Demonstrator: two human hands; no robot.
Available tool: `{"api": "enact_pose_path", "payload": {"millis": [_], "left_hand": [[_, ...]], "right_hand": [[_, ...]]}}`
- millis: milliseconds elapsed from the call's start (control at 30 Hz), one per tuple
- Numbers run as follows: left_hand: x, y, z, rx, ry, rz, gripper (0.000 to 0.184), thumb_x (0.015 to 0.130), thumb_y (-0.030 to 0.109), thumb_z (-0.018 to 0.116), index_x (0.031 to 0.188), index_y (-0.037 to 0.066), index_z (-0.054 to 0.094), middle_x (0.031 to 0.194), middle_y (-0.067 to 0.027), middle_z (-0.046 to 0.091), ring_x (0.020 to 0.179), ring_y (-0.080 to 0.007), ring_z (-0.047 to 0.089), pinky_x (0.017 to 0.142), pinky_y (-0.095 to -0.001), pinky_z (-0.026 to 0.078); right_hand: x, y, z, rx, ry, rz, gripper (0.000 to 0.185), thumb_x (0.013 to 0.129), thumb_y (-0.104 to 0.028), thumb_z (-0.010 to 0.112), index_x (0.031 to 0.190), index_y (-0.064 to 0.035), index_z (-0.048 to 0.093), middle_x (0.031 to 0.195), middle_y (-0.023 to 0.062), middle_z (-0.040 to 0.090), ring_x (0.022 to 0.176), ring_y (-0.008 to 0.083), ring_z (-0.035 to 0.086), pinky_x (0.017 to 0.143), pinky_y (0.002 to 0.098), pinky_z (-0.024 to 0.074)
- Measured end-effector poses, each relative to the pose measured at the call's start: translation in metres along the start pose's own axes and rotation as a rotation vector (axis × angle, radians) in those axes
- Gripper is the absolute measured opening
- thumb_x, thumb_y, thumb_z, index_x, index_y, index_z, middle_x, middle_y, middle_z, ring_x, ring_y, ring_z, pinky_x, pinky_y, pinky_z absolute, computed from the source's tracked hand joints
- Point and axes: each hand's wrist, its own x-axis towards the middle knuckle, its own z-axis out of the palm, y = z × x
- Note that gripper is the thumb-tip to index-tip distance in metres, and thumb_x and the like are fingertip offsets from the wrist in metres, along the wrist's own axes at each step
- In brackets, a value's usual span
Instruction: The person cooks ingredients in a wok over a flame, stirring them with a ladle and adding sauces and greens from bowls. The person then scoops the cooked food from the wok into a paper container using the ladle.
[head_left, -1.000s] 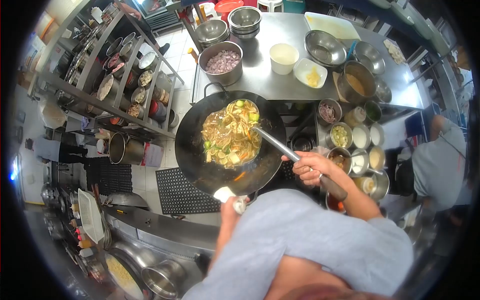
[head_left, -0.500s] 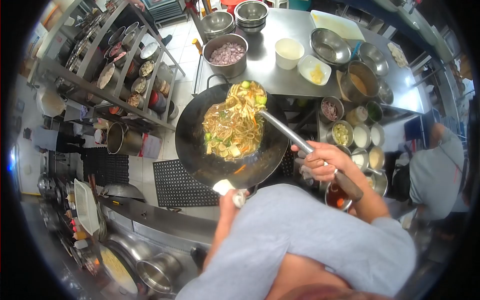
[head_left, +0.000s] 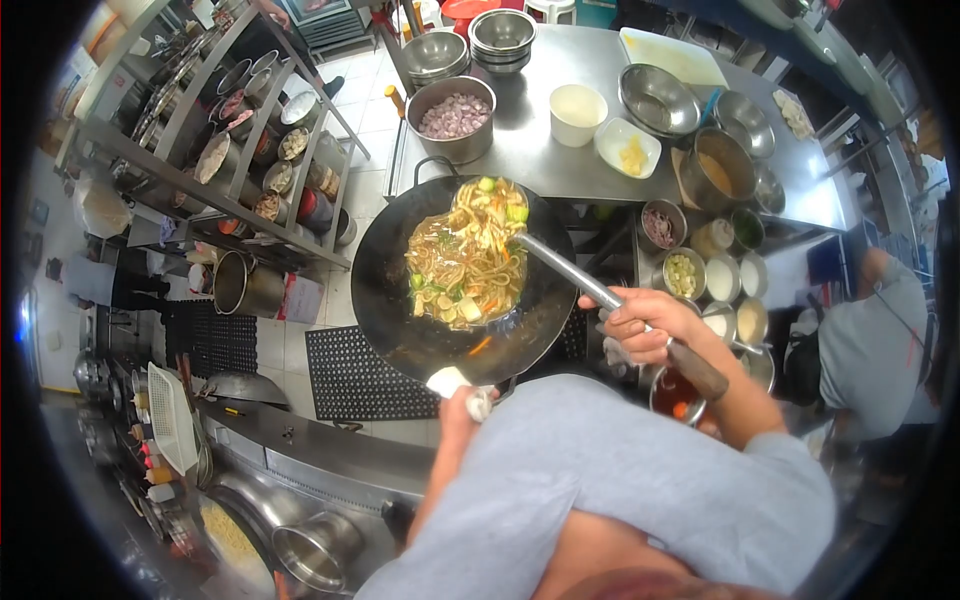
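A large dark wok holds noodles with vegetables in a brown sauce. My right hand is closed around the wooden-ended handle of a metal ladle. The ladle's bowl is heaped with noodles and green pieces and sits over the upper right of the food, its rim mostly hidden. At the near edge of the wok my left hand is closed on a folded white cloth. The cloth touches the wok's rim. A lone orange strip lies on the bare wok wall nearest me.
Beyond the wok stands a steel table with a pot of chopped onion, bowls and a white tub. Several ingredient containers sit at the right. A co-worker is further right. A shelf rack stands left.
Over the last second the ladle and my right hand have shifted slightly right. The heaped ladle rose toward the far rim, then came back down nearer the food. My left hand keeps its hold.
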Motion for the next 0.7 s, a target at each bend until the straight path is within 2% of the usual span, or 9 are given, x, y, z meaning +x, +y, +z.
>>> {"api": "enact_pose_path", "payload": {"millis": [100, 300, 400, 433, 500, 533, 600, 700], "left_hand": [[0.003, -0.004, -0.003, -0.016, -0.001, 0.009, 0.026, 0.088, 0.010, 0.047, 0.092, -0.012, 0.060, 0.088, -0.0200, 0.068, 0.078, -0.0223, 0.068, 0.065, -0.0302, 0.053], [0.024, -0.035, -0.035, 0.333, -0.066, 0.205, 0.010, 0.087, 0.005, 0.058, 0.086, -0.004, 0.062, 0.085, -0.0150, 0.071, 0.077, -0.0188, 0.068, 0.062, -0.0294, 0.052], [0.021, -0.031, -0.031, 0.465, -0.023, 0.253, 0.005, 0.084, 0.002, 0.065, 0.082, -0.001, 0.062, 0.083, -0.0124, 0.072, 0.077, -0.0165, 0.068, 0.061, -0.0302, 0.052], [0.018, -0.029, -0.029, 0.624, -0.006, 0.275, 0.017, 0.085, 0.011, 0.055, 0.086, -0.004, 0.065, 0.084, -0.0131, 0.071, 0.077, -0.0183, 0.067, 0.066, -0.0303, 0.051], [0.005, -0.006, -0.010, 0.495, 0.003, 0.108, 0.034, 0.087, 0.019, 0.045, 0.089, -0.006, 0.068, 0.086, -0.0135, 0.070, 0.078, -0.0194, 0.065, 0.073, -0.0305, 0.050], [0.008, -0.007, -0.010, 0.502, -0.010, 0.112, 0.034, 0.087, 0.019, 0.045, 0.089, -0.006, 0.068, 0.086, -0.0135, 0.070, 0.078, -0.0194, 0.065, 0.073, -0.0305, 0.050], [0.010, -0.015, -0.019, 0.815, -0.023, 0.336, 0.034, 0.087, 0.019, 0.046, 0.090, -0.007, 0.068, 0.086, -0.0131, 0.070, 0.077, -0.0188, 0.066, 0.072, -0.0304, 0.050], [0.011, -0.017, -0.023, 0.896, -0.007, 0.343, 0.032, 0.088, 0.015, 0.046, 0.090, -0.008, 0.067, 0.087, -0.0127, 0.071, 0.077, -0.0180, 0.066, 0.071, -0.0303, 0.051]], "right_hand": [[0.009, 0.008, -0.012, 0.081, -0.007, 0.078, 0.030, 0.094, -0.002, 0.041, 0.122, -0.0051, 0.051, 0.059, -0.0044, 0.036, 0.038, 0.0022, 0.034, 0.033, 0.0201, 0.0288], [0.014, 0.017, -0.024, 0.179, -0.041, 0.111, 0.027, 0.095, -0.002, 0.041, 0.119, -0.0052, 0.052, 0.059, -0.0046, 0.037, 0.038, 0.0020, 0.034, 0.032, 0.0194, 0.0287], [0.010, 0.013, -0.023, 0.192, -0.032, 0.091, 0.026, 0.095, -0.002, 0.041, 0.118, -0.0054, 0.052, 0.060, -0.0048, 0.037, 0.038, 0.0020, 0.034, 0.032, 0.0190, 0.0292], [0.009, 0.012, -0.023, 0.198, -0.044, 0.076, 0.025, 0.095, -0.003, 0.041, 0.118, -0.0055, 0.052, 0.060, -0.0046, 0.037, 0.038, 0.0020, 0.034, 0.032, 0.0191, 0.0296], [0.006, 0.007, -0.022, 0.198, -0.050, 0.036, 0.026, 0.095, -0.003, 0.041, 0.119, -0.0055, 0.051, 0.060, -0.0045, 0.038, 0.038, 0.0018, 0.034, 0.032, 0.0190, 0.0297], [0.005, 0.004, -0.021, 0.191, -0.064, 0.023, 0.026, 0.095, -0.003, 0.041, 0.119, -0.0054, 0.051, 0.060, -0.0044, 0.038, 0.038, 0.0017, 0.034, 0.032, 0.0189, 0.0298], [0.005, -0.002, -0.025, 0.213, -0.117, -0.016, 0.026, 0.095, -0.003, 0.041, 0.119, -0.0050, 0.050, 0.060, -0.0042, 0.038, 0.038, 0.0015, 0.035, 0.032, 0.0189, 0.0312], [0.002, -0.017, -0.024, 0.255, -0.179, -0.069, 0.027, 0.094, -0.004, 0.041, 0.120, -0.0038, 0.049, 0.061, -0.0039, 0.040, 0.038, 0.0013, 0.036, 0.032, 0.0189, 0.0345]]}}
